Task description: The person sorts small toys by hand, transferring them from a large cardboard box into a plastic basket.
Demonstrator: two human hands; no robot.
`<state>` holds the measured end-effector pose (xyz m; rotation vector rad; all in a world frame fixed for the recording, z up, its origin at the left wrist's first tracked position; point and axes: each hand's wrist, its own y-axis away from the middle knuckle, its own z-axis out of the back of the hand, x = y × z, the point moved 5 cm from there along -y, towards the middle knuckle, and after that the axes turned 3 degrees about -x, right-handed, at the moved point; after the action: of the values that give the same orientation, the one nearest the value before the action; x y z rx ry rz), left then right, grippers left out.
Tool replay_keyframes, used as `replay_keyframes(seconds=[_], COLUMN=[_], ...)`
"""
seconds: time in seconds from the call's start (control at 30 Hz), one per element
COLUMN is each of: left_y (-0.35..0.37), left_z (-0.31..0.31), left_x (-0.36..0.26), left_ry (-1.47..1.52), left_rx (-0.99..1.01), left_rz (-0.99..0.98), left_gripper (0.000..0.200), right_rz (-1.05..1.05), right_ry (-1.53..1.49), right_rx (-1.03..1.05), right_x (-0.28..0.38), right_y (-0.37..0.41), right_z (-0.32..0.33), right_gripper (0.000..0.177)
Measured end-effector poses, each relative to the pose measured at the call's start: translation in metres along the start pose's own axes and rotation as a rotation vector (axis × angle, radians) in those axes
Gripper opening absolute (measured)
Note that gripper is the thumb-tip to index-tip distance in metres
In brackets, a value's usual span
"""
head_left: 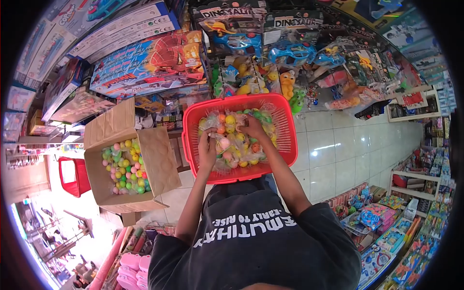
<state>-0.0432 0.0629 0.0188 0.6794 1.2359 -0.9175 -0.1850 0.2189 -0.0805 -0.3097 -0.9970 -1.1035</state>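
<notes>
A red plastic basket (188,140) in front of my body holds clear plastic bags (235,142) of small coloured toys, mostly yellow, orange, pink and green and roundish. Inside its left half, my left hand (208,147) has its fingers bent together on the edge of one clear bag. My right hand (253,129) reaches in from the right, its fingers closed on crinkled plastic near the far side. The fingertips are partly hidden by the film. To the left, an open cardboard box (164,159) contains many loose pastel balls (126,166).
Boxed toys (150,63) are stacked behind the basket at left. Packaged dinosaur toys (290,50) and small figures (287,84) line the back. Tiled floor (333,145) lies to the right, beside toy shelves (415,193). A red bin (82,179) stands beyond the box.
</notes>
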Motion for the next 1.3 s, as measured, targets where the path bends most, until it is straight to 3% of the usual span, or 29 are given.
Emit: replay_keyframes(seconds=[0.07,0.17,0.23,0.4,0.5,0.57,0.6,0.67,0.7,0.77,0.83,1.13,1.23,1.3], left_y=[0.000,-0.001,-0.002,-0.005,-0.006,-0.006,-0.007,-0.011,-0.011,-0.012,-0.012,-0.002,0.011,0.019], left_z=[0.001,-0.004,-0.009,-0.016,-0.024,-0.025,-0.029,-0.033,-0.039,-0.054,-0.073,-0.114,-0.111,-0.111], left_x=[0.000,0.004,0.003,0.001,-0.012,-0.021,-0.030,-0.045,-0.048,-0.047,-0.048,-0.039,-0.018,-0.002], left_ry=[0.005,0.051,0.046,-0.027,0.010,0.034,0.037,0.045,0.056,0.073,0.137,0.060,0.137,0.081], left_rx=[-0.020,-0.012,-0.054,-0.026,0.018,0.033,0.063,0.092,0.184,0.286,0.388,0.580,0.498,0.526], left_rz=[-0.015,0.070,-0.021,-0.012,0.006,0.007,-0.026,-0.061,-0.002,0.054,-0.070,-0.149,0.022,-0.008], left_gripper=[0.016,0.022,0.019,0.021,0.020,0.020,0.021,0.022,0.023,0.024,0.026,0.037,0.038,0.037], right_rz=[0.027,0.036,0.040,0.016,0.096,0.275,0.272,0.167,0.163,0.003,0.000,0.050,0.019,-0.006], right_ry=[-0.194,-0.194,-0.145,0.009,0.074,0.136,0.136,-0.300,-0.298,-0.839,-0.794,-0.371,-0.189,-0.122], right_rx=[0.101,0.132,0.103,0.089,0.039,-0.152,-0.150,0.087,0.085,0.411,0.410,0.155,0.088,0.054], right_x=[-0.016,-0.011,-0.014,-0.004,0.002,0.007,0.008,0.021,0.037,0.066,0.060,-0.012,-0.044,-0.049], right_y=[-0.002,0.002,0.001,0.001,0.011,0.022,0.028,0.041,0.052,0.077,0.084,0.090,0.089,0.094], right_z=[-0.005,0.000,-0.003,0.003,0.014,0.023,0.028,0.044,0.057,0.067,0.070,0.071,0.061,0.058], right_gripper=[0.055,0.058,0.059,0.060,0.059,0.057,0.057,0.050,0.050,0.042,0.041,0.030,0.024,0.023])
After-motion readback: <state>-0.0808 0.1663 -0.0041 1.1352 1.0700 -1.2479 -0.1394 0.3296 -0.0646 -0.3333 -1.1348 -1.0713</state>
